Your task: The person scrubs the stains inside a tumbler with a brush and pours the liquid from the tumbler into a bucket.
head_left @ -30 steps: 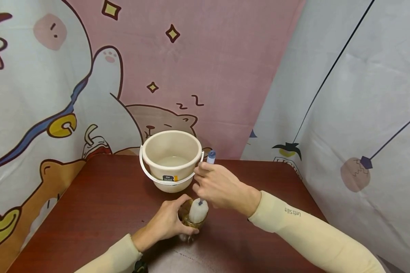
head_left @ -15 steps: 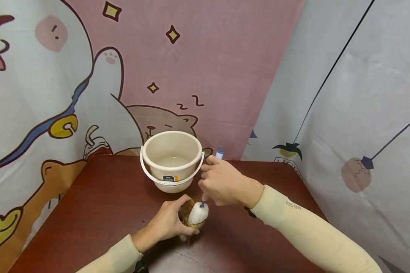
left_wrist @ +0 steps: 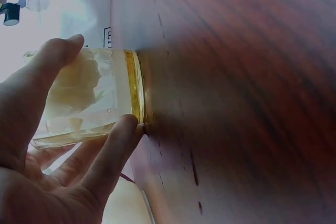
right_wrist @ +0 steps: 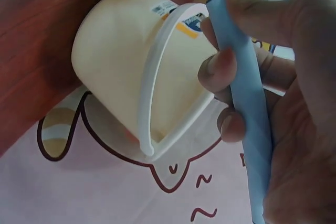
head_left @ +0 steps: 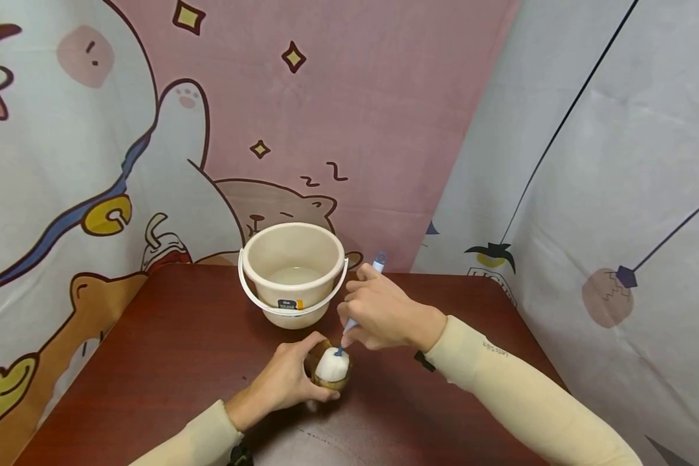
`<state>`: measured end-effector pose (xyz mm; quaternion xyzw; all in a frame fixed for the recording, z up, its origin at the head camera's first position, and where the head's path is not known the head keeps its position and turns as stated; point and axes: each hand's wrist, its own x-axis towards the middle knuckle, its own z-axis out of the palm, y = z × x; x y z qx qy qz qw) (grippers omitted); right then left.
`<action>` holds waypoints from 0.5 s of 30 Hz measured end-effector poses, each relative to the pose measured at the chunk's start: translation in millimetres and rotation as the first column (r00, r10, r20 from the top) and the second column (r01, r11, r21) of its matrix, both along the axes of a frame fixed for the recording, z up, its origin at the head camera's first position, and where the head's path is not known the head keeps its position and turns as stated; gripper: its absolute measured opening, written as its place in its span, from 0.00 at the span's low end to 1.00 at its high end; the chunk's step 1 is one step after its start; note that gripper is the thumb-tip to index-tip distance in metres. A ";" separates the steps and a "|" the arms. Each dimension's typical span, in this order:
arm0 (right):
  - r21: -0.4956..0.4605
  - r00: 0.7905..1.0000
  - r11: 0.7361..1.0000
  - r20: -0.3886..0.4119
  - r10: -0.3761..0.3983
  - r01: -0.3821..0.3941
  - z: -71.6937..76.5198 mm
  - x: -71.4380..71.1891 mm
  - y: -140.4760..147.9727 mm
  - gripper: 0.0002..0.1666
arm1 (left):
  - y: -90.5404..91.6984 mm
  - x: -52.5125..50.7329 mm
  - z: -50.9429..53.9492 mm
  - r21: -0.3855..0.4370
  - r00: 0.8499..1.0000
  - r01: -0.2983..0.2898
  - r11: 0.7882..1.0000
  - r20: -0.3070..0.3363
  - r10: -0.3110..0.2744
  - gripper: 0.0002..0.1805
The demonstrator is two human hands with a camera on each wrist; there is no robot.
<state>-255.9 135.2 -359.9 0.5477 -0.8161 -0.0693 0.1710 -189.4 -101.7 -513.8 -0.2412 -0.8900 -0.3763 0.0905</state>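
Observation:
In the head view my left hand (head_left: pixel 288 377) grips an amber-tinted glass cup (head_left: pixel 312 360), thumb on the near side and fingers on the far side. The left wrist view shows the cup's clear wall (left_wrist: pixel 116 85) and its thick yellowish base, at the tabletop. My right hand (head_left: pixel 384 312) holds a cup brush by its light-blue handle (right_wrist: pixel 239 72), fingers and thumb wrapped round it. The brush's white sponge head (head_left: pixel 332 366) sits inside the cup's mouth, with the handle leaning up and to the right. The sponge's lower part shows only blurred through the glass.
A cream bucket (head_left: pixel 268 292) with a white carrying handle (head_left: pixel 255 300) stands just behind the cup. Some liquid (head_left: pixel 294 276) lies at its bottom. The dark red-brown table (head_left: pixel 192 343) reaches back to a printed cloth (head_left: pixel 384 129).
The sponge head has shifted slightly left and deeper in the cup. The top of the brush handle has swung right, and my right hand moved slightly right. My left hand stays put.

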 end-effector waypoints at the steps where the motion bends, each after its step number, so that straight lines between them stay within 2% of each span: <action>1: -0.003 1.000 1.000 -0.004 -0.005 0.005 -1.2 0.2 -0.7 0.21 | 0.2 0.1 0.2 -0.002 1.000 0.001 1.000 -0.002 -0.001 0.42; 7: -0.011 0.997 1.000 -0.072 -0.028 0.027 -8.4 3.7 -5.2 0.24 | 1.2 0.9 0.9 -0.024 1.000 -0.016 1.000 -0.007 0.016 0.43; 15: -0.020 0.979 0.999 -0.196 -0.051 0.048 -9.2 9.7 -6.8 0.27 | 1.9 2.5 5.2 -0.020 0.999 -0.026 0.999 0.023 0.026 0.43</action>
